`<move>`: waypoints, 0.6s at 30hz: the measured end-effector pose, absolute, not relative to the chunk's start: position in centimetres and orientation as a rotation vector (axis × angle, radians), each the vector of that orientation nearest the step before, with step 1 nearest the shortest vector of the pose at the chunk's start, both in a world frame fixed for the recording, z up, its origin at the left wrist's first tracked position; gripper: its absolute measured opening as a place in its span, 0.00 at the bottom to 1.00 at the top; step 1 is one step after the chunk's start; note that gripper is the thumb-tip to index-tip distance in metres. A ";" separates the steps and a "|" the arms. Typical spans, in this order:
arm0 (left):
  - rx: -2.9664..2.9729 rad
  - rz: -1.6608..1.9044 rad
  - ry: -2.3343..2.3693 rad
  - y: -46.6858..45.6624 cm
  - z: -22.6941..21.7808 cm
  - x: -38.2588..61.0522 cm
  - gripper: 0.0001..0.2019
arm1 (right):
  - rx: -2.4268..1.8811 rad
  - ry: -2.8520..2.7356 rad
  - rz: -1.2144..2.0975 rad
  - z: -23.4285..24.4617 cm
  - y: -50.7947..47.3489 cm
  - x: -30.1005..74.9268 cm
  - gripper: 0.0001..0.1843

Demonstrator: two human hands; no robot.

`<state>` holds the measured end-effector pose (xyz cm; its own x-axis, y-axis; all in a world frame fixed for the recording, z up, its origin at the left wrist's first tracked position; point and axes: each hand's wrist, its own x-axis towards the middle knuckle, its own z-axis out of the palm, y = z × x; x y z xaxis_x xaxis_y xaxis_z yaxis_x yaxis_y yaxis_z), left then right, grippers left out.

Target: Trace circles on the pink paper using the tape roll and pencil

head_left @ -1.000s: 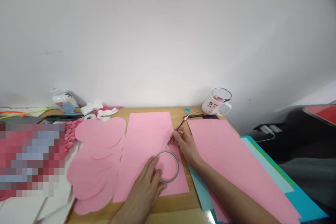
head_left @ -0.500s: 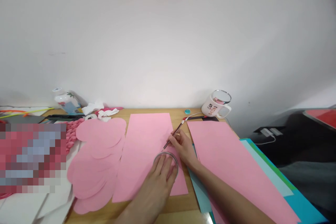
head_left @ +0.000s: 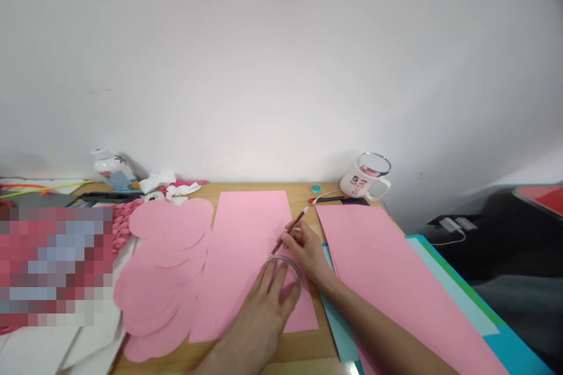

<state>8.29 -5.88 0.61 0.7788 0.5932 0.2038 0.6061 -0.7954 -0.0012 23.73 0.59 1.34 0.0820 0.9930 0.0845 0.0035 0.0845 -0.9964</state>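
Note:
A pink paper sheet (head_left: pixel 246 246) lies on the wooden table (head_left: pixel 308 351) in front of me. A clear round ring (head_left: pixel 295 267) rests on its near right part. My left hand (head_left: pixel 266 310) lies flat over the ring with fingers stretched out, pressing it onto the sheet. My right hand (head_left: pixel 308 252) is closed on a dark pencil (head_left: pixel 290 229), its tip touching the paper at the ring's far edge.
A pile of pink paper circles (head_left: pixel 165 269) lies to the left. Large pink sheets (head_left: pixel 387 269) over blue and green ones (head_left: pixel 457 293) lie to the right. A white mug (head_left: pixel 365 179), a small bottle (head_left: pixel 112 170) and scraps stand by the wall.
My left hand slid from the ring's near left rim to lie flat across it. The pencil tip moved a little left along the ring's far edge.

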 end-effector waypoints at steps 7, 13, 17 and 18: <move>-2.972 -0.312 -1.069 -6.0 0.3 8.5 0.27 | -1.196 -1.219 1.112 1.3 0.5 23.7 0.15; -2.966 -0.316 -1.081 -5.9 1.2 8.6 0.23 | -1.194 -1.317 1.088 1.3 0.6 23.7 0.12; -2.966 -0.305 -1.060 -5.8 1.5 8.7 0.21 | -1.194 -1.352 1.061 1.2 0.7 23.8 0.12; -2.962 -0.318 -1.054 -5.8 1.5 8.6 0.20 | -1.192 -1.357 1.055 1.2 0.8 23.9 0.13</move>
<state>8.65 -5.78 1.46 0.7572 0.6272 0.1825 0.6234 -0.7773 0.0847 23.87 0.76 1.15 -0.0110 0.9912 0.1322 0.1161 0.1326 -0.9844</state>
